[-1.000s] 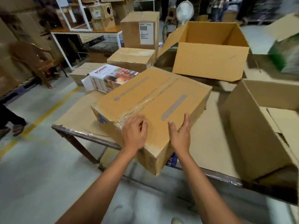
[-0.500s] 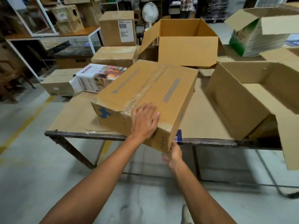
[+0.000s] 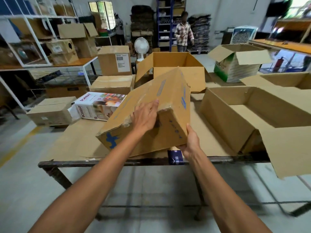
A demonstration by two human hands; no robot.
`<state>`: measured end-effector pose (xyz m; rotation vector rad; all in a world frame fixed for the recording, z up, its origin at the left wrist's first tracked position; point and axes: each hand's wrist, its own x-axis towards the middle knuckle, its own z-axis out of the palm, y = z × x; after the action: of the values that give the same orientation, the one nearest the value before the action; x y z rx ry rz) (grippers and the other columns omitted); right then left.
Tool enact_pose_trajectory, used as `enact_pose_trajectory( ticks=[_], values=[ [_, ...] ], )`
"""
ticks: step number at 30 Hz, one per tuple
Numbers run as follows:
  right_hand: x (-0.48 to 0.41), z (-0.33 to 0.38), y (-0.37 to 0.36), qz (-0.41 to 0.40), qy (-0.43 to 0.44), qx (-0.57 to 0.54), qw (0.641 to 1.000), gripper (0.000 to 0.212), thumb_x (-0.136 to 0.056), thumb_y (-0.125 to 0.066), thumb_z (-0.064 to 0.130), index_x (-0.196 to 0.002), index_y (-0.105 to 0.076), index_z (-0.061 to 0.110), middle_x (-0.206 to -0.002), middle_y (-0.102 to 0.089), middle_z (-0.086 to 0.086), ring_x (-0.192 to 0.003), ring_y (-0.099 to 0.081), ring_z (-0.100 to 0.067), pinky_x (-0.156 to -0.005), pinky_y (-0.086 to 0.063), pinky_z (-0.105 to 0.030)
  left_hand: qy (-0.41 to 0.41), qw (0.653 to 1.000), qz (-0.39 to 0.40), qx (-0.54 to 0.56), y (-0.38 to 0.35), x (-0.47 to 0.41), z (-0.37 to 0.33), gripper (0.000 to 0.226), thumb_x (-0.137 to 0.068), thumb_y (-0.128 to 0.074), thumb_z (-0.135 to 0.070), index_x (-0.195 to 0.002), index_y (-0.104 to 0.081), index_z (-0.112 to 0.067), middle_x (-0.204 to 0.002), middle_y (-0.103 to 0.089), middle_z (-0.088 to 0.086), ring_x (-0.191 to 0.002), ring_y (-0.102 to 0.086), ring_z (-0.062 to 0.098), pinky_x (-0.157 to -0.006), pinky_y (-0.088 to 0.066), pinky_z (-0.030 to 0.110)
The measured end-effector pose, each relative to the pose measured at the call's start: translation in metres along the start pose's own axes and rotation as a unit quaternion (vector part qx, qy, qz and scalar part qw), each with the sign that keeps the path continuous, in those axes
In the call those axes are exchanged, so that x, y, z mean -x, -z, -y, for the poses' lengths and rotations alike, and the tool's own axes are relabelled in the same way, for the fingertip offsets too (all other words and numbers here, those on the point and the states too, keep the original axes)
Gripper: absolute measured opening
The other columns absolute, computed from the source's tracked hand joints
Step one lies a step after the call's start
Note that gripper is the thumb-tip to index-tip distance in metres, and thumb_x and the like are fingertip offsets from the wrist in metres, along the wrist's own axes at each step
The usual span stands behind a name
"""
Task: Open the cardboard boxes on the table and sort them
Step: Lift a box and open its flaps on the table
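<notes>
A sealed, taped cardboard box (image 3: 170, 98) with blue print is tipped up on the table (image 3: 75, 145), its right side raised and its lower left corner down near the front edge. My left hand (image 3: 145, 116) lies flat on the near taped edge with fingers straight. My right hand (image 3: 191, 142) grips the box's lower right corner from underneath, thumb up on the side face. A white printed Bombay carton (image 3: 96, 106) lies on the table left of it.
Open empty cartons stand right (image 3: 235, 121) and behind (image 3: 178, 71); a green-and-white open box (image 3: 235, 64) is at back right. Closed boxes (image 3: 114, 60) stack at back left. A dark blue label (image 3: 175, 157) hangs at the table's front edge. A person (image 3: 183, 33) stands far behind.
The box has been tilted up on its left edge, its right side lifted. My right hand went from the top to under the lower right corner; my left hand stayed on the near edge.
</notes>
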<state>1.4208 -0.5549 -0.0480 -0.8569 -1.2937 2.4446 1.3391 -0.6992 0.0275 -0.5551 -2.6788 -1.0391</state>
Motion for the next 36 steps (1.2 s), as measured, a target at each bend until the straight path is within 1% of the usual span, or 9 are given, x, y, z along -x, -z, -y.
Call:
enact_pose_trajectory(
  ticks=[5,9,12,16,22,24,30,33,36],
  values=[
    [0.023,0.076,-0.026,0.020,0.138,0.046,0.989,0.028,-0.101,-0.047,0.039,-0.112,-0.062,0.019,-0.102,-0.071,-0.006,-0.090,-0.064,-0.021,-0.073,-0.049,-0.037,0.075,0.967,0.017,0.243,0.036,-0.024,-0.021,0.091,-0.080,-0.016,-0.091,-0.134,-0.060,-0.032,-0.132,-0.063,0.002,-0.125,-0.054,0.026,-0.108,-0.039,0.049],
    [0.032,0.123,-0.051,-0.008,0.240,0.171,0.956,0.045,-0.085,-0.051,0.059,-0.109,-0.054,0.020,-0.108,-0.066,-0.005,-0.101,-0.062,-0.023,-0.085,-0.053,-0.043,0.164,0.851,0.057,0.496,0.035,-0.019,-0.024,0.077,-0.086,-0.026,-0.085,-0.115,-0.072,-0.030,-0.098,-0.077,0.001,-0.096,-0.072,0.019,-0.084,-0.059,0.041],
    [0.033,0.131,-0.056,-0.030,0.299,0.304,0.904,0.045,-0.089,-0.049,0.059,-0.107,-0.052,0.018,-0.097,-0.061,0.000,-0.099,-0.059,-0.026,-0.085,-0.047,-0.041,0.252,0.758,0.086,0.595,0.028,-0.011,-0.011,0.089,-0.078,-0.027,-0.092,-0.104,-0.071,-0.019,-0.075,-0.069,0.008,-0.073,-0.064,0.028,-0.076,-0.055,0.046],
    [0.040,0.128,-0.059,-0.020,0.330,0.393,0.858,0.044,-0.097,-0.042,0.057,-0.112,-0.048,0.017,-0.106,-0.062,-0.005,-0.100,-0.058,-0.028,-0.086,-0.046,-0.041,0.283,0.670,0.139,0.672,0.037,-0.016,0.010,0.104,-0.064,-0.038,-0.098,-0.129,-0.063,-0.020,-0.123,-0.065,0.018,-0.113,-0.058,0.045,-0.083,-0.045,0.073],
    [0.053,0.123,-0.077,0.038,0.447,0.456,0.769,0.077,-0.088,-0.016,0.080,-0.129,-0.057,0.029,-0.112,-0.068,0.004,-0.107,-0.062,-0.026,-0.092,-0.047,-0.047,0.268,0.643,0.198,0.690,0.038,-0.006,0.023,0.076,-0.085,-0.044,-0.077,-0.139,-0.057,-0.025,-0.135,-0.061,0.018,-0.125,-0.052,0.046,-0.095,-0.036,0.075],
    [0.052,0.117,-0.080,0.084,0.463,0.475,0.743,0.071,-0.094,-0.016,0.072,-0.125,-0.063,0.030,-0.107,-0.069,0.005,-0.105,-0.062,-0.023,-0.095,-0.047,-0.047,0.282,0.633,0.198,0.693,0.029,0.002,0.036,0.066,-0.088,-0.047,-0.066,-0.139,-0.056,-0.024,-0.139,-0.058,0.016,-0.125,-0.051,0.043,-0.093,-0.041,0.072],
    [0.007,0.084,-0.050,0.210,0.414,0.612,0.640,0.057,-0.100,-0.027,0.054,-0.146,-0.048,0.028,-0.149,-0.050,0.002,-0.137,-0.043,-0.020,-0.110,-0.036,-0.049,0.386,0.622,0.133,0.668,0.000,0.029,0.099,0.038,-0.095,-0.049,-0.040,-0.113,-0.070,-0.013,-0.119,-0.066,0.018,-0.110,-0.058,0.037,-0.091,-0.048,0.059],
    [-0.021,0.064,-0.022,0.176,0.337,0.701,0.603,0.070,-0.094,-0.021,0.068,-0.152,-0.035,0.032,-0.156,-0.040,-0.005,-0.146,-0.031,-0.027,-0.113,-0.032,-0.058,0.451,0.672,0.113,0.576,-0.004,0.033,0.113,0.025,-0.096,-0.044,-0.025,-0.087,-0.063,-0.011,-0.083,-0.068,0.015,-0.085,-0.063,0.031,-0.078,-0.055,0.049],
    [-0.037,0.050,0.003,0.121,0.257,0.760,0.585,0.069,-0.096,-0.020,0.071,-0.156,-0.022,0.037,-0.165,-0.018,-0.006,-0.151,-0.013,-0.031,-0.116,-0.017,-0.066,0.474,0.714,0.136,0.496,-0.013,0.031,0.131,0.024,-0.090,-0.046,-0.028,-0.073,-0.058,-0.016,-0.079,-0.061,0.011,-0.081,-0.061,0.029,-0.077,-0.057,0.053]
  ],
)
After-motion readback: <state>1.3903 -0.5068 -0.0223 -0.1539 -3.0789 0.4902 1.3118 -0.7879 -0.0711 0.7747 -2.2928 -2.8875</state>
